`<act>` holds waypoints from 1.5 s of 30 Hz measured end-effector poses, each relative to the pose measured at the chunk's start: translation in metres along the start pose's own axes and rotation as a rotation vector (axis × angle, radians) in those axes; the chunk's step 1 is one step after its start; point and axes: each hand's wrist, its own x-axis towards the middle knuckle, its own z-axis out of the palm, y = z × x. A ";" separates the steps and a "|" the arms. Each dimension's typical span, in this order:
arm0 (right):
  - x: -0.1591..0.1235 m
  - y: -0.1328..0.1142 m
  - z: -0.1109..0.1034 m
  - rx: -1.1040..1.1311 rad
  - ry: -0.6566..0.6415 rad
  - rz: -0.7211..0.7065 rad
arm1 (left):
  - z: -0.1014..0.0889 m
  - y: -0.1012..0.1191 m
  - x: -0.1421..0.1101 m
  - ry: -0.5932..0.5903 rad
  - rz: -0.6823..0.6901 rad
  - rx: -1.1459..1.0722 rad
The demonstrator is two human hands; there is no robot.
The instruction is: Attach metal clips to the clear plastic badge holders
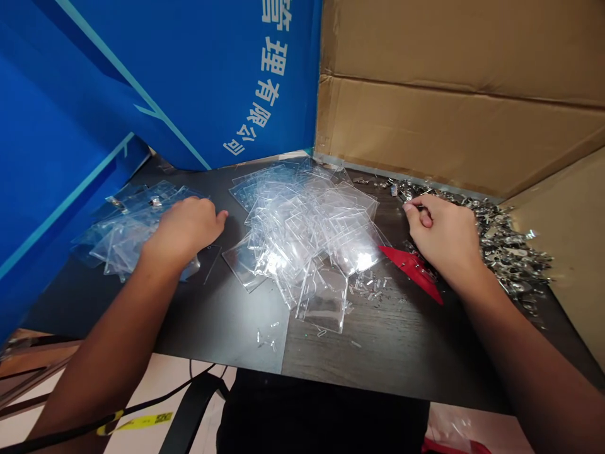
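Pinch grip: right hand point(442, 239) closed on a small dark piece point(406, 203)

Right thumb and forefinger meet on the piece (too small to identify), the other fingers curled, just beside a heap of metal clips point(510, 243) at the bench's far right corner. Red triangular sheet point(406, 268) lies under the hand's near side. Left hand point(186, 230) open and relaxed, holding nothing, resting over a smaller spread of clear plastic sleeves point(130, 230) toward the left edge. Dark wood-grain bench point(378, 372) carries a loose, overlapping pile of clear plastic sleeves point(302, 233) at centre, with small clear bits point(371, 290) scattered near its front. Blue printed panel point(189, 82) and cardboard wall point(449, 94) rise behind the far edge.
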 end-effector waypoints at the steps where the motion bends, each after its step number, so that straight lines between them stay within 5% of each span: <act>1: 0.000 0.001 0.002 -0.024 -0.010 -0.020 | 0.000 0.003 0.000 0.012 0.008 0.002; 4: 0.000 0.004 0.006 -0.123 -0.016 -0.112 | 0.002 0.014 0.000 0.092 0.106 -0.023; 8: -0.002 0.011 0.012 -0.188 -0.041 -0.187 | 0.008 0.036 -0.002 0.258 0.649 -0.302; 12: -0.002 0.019 0.017 -0.214 -0.136 -0.212 | 0.021 0.056 -0.004 0.155 0.966 -0.400; 34: 0.000 0.008 0.008 -0.141 -0.024 -0.124 | 0.038 0.057 0.004 0.311 0.859 -0.470; 39: -0.003 -0.001 0.005 -0.090 0.058 -0.150 | 0.035 0.060 0.003 0.321 0.916 -0.319; 45: -0.014 -0.023 0.002 0.049 0.140 -0.209 | 0.024 0.058 -0.003 0.498 0.894 -0.024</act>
